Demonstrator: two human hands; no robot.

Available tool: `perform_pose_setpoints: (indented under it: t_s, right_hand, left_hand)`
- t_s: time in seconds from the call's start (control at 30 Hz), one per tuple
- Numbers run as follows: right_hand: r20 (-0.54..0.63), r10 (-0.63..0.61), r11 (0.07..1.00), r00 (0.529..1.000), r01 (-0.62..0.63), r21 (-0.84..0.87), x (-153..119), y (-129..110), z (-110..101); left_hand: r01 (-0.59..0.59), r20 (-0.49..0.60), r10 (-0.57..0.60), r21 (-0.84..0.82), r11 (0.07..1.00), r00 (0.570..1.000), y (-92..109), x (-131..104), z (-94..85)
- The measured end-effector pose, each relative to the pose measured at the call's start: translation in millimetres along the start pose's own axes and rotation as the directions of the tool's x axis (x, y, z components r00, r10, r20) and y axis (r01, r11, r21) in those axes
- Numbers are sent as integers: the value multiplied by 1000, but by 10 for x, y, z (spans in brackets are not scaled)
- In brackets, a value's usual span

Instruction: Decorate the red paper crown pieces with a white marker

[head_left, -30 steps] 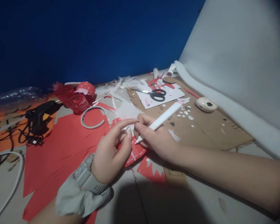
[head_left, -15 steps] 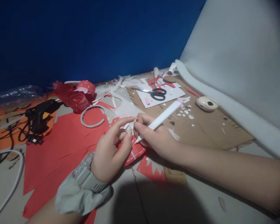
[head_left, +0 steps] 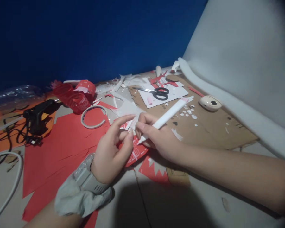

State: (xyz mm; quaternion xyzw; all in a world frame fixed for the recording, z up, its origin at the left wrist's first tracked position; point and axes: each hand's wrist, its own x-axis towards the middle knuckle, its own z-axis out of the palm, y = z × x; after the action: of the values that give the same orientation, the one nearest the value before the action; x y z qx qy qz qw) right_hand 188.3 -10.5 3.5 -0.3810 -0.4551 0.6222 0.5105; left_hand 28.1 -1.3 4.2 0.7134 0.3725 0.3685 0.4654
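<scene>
My right hand [head_left: 156,133] is closed around a white marker [head_left: 169,114], its tip pointing down and left. The tip rests on or just over a red piece [head_left: 137,152] with white lines drawn across it. My left hand [head_left: 116,144], with a grey watch and a pale scrunchie at the wrist, grips that red piece from the left, its index finger reaching toward the right hand. Fingers hide part of the piece. Between the hands a small whitish scrap [head_left: 132,123] shows. Below lies a red paper piece with a zigzag edge [head_left: 154,171].
Red paper sheets [head_left: 66,139] spread at the left, with a roll of tape [head_left: 83,117] on them. Beyond are red cups [head_left: 79,103] and a black glue gun [head_left: 39,115]. Black-handled scissors [head_left: 160,94] lie on white paper over cardboard [head_left: 218,131], near a cream oval device [head_left: 210,103].
The right hand and marker have shifted very slightly, and the left index finger is lifted a little from the right fingertips. The whole view has also moved slightly.
</scene>
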Motion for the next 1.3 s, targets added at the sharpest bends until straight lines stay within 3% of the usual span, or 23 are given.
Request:
perform_pose_setpoints:
  t_s: [1.0,1.3]
  right_hand:
    - [2,-54,992,999,54,-117,-1,35,-28]
    - [57,-48,999,997,49,-2,8,22,-32]
  left_hand:
    - [27,-6,-27,-17,999,1000,-6,-17,-8]
    - [2,-14,-2,-17,1000,1000,-8,-8,-2]
